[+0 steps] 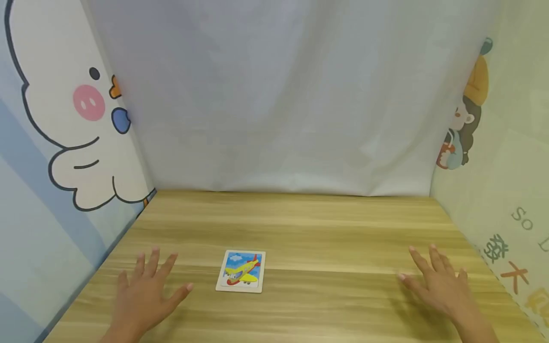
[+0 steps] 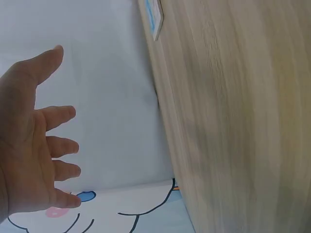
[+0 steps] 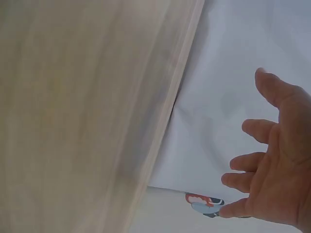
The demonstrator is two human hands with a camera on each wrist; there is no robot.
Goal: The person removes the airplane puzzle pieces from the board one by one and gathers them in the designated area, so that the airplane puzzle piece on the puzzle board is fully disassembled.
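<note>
A small square picture puzzle [image 1: 241, 271] with a yellow and red airplane on a blue sky and a pale border lies flat on the wooden table, left of the middle. My left hand [image 1: 146, 290] hovers to its left, fingers spread, holding nothing. Far to the right, my right hand [image 1: 442, 286] is likewise spread above the table, its shadow falling below it. In the left wrist view, a corner of the puzzle [image 2: 155, 19] shows at the top edge, apart from the left hand [image 2: 34, 141]. The right wrist view shows the right hand [image 3: 279, 160] with nothing in it.
The wood-grain table [image 1: 326, 238] ends at a white cloth [image 1: 274, 105] hanging behind it. A printed panel with a white cartoon bird [image 1: 55, 95] borders the left side. On the right stands a pale panel [image 1: 514, 157] with a cartoon figure and lettering.
</note>
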